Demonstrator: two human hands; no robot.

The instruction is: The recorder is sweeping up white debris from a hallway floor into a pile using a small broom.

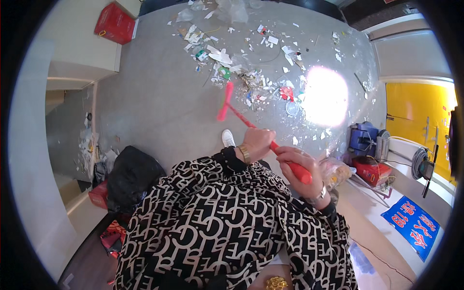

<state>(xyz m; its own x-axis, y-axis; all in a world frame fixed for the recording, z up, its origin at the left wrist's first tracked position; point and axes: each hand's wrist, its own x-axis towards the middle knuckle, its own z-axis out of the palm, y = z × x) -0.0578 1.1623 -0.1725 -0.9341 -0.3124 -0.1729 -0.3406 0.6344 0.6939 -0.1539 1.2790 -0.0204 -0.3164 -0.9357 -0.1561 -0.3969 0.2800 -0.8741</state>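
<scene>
My left hand [258, 144], with a gold watch at its wrist, grips the middle of a red pole. Higher on the same pole, my right hand [302, 170] is closed just below the rounded top end. The pole belongs to a long-handled floor sweeper [243, 116] with a pinkish-red, bar-shaped head; blur hides whether it is a broom or a squeegee. Its head is over the grey floor [163, 90], by the near left edge of scattered litter [259, 81]. Paper scraps, plastic film and a clear plastic lid [292, 108] make up part of this litter.
To my left are a black plastic bag [134, 177] and a red box [98, 194]. A second red carton [115, 24] stands far left. On the right are a blue machine [363, 138], a red case [371, 170], a cable coil [420, 161] and a yellow door [409, 108].
</scene>
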